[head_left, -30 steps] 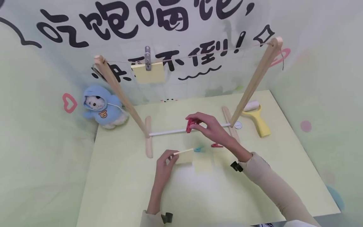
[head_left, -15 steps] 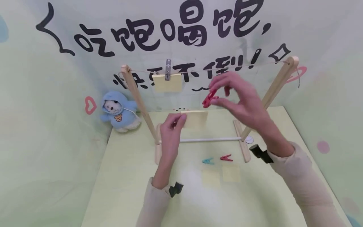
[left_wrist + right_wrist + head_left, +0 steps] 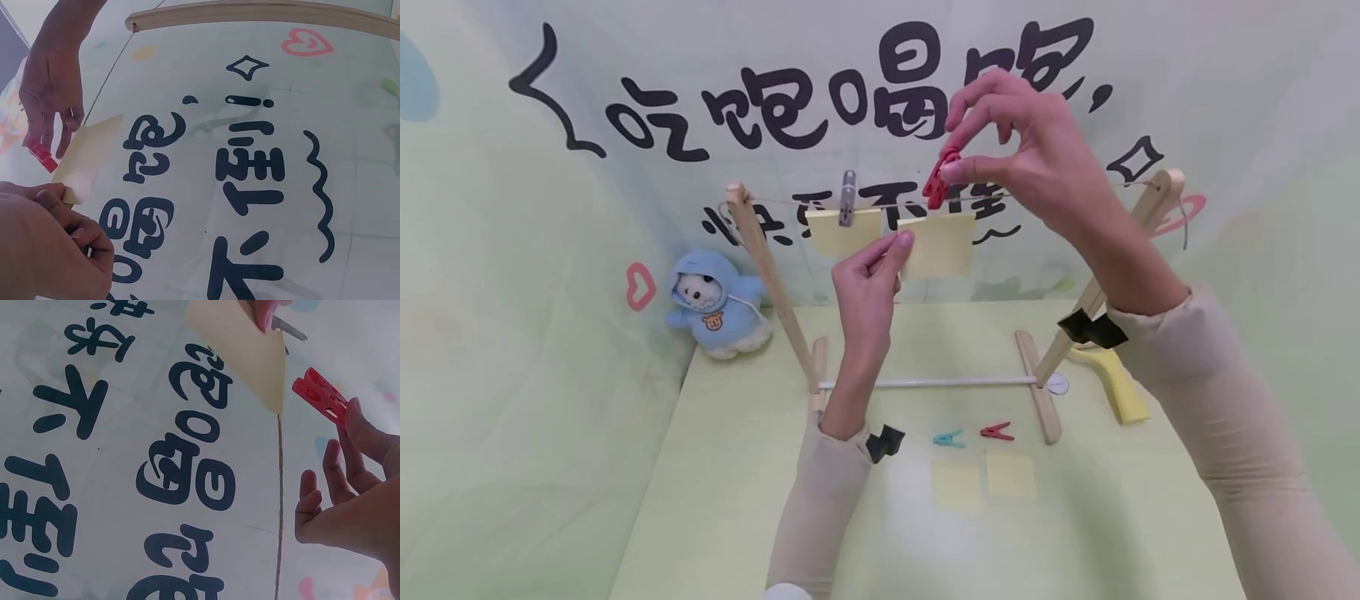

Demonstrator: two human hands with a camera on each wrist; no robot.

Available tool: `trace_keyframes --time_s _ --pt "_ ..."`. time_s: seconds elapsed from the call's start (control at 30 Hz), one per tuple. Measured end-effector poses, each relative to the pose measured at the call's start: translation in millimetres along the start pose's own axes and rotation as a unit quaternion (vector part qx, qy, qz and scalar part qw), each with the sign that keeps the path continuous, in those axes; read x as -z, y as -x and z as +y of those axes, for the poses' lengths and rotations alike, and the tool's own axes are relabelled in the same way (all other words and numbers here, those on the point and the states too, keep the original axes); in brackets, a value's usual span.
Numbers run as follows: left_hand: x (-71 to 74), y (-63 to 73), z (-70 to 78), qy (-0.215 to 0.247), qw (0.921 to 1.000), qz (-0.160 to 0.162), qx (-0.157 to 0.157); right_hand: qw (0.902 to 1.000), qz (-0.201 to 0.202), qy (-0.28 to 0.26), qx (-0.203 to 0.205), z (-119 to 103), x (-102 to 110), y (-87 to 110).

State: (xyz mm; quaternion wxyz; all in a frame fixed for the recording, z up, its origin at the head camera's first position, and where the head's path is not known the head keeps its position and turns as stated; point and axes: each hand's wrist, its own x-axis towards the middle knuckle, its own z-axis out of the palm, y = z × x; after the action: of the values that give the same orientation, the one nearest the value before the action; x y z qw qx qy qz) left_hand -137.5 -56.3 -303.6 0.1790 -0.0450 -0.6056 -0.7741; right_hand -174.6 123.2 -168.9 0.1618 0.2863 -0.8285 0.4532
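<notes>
My left hand (image 3: 868, 292) pinches a pale yellow paper sheet (image 3: 938, 246) by its left upper corner, its top edge right at the string (image 3: 895, 205). Between thumb and fingertips, my right hand (image 3: 1030, 150) holds a red clothespin (image 3: 938, 179) just above that sheet. In the right wrist view the clothespin (image 3: 320, 395) points toward the paper (image 3: 244, 350), a short gap apart from it. To the left, a grey clothespin (image 3: 847, 198) clips another yellow sheet (image 3: 838, 236) onto the string.
Two wooden posts (image 3: 775, 292) carry the string, with a white rod (image 3: 955, 382) low between them. On the table lie a blue clothespin (image 3: 948, 439), a red clothespin (image 3: 997, 431) and two yellow sheets (image 3: 1011, 475). A plush toy (image 3: 718, 308) sits left, a yellow-handled roller (image 3: 1116, 387) right.
Both hands have risen from low over the table to the string, the left bringing the yellow sheet and the right the red clothespin. The head view has shifted.
</notes>
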Motion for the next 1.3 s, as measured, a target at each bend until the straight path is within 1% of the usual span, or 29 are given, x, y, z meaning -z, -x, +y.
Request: trace_keyframes --time_s 0.1,0.17,0.3,0.53,0.7,1.0,1.17,1.3 --pt "-3.4 -2.0 0.3 0.000 1.0000 0.009 0.000 0.9997 -0.005 -0.009 -0.022 4 1 -3.2" --pt "-5.5 -3.5 0.2 -0.001 0.9999 0.013 0.002 0.9995 -0.008 -0.004 -0.030 6 1 -3.9" --pt "-7.4 -4.9 0.9 -0.007 0.9997 0.024 -0.002 0.9994 -0.013 0.012 -0.031 9 -1 -5.4" --pt "-8.1 -6.5 3.6 -0.011 0.9994 0.030 -0.009 0.9981 -0.037 0.044 -0.023 12 -7 -6.6" --pt "-8.9 -7.6 4.9 -0.015 0.9994 0.030 -0.011 0.9974 -0.048 0.052 -0.012 12 -11 -6.0" --pt "-9.4 -7.6 5.3 -0.030 0.9992 0.018 -0.017 0.9922 -0.088 0.088 0.011 8 -10 -6.2" --pt "-9.0 -8.8 3.8 -0.038 0.9988 0.019 -0.027 0.9894 -0.093 0.108 0.025 8 -11 -4.4" --pt "-8.1 -8.7 1.6 -0.044 0.9984 0.019 -0.028 0.9891 -0.096 0.107 0.031 12 -10 1.4"
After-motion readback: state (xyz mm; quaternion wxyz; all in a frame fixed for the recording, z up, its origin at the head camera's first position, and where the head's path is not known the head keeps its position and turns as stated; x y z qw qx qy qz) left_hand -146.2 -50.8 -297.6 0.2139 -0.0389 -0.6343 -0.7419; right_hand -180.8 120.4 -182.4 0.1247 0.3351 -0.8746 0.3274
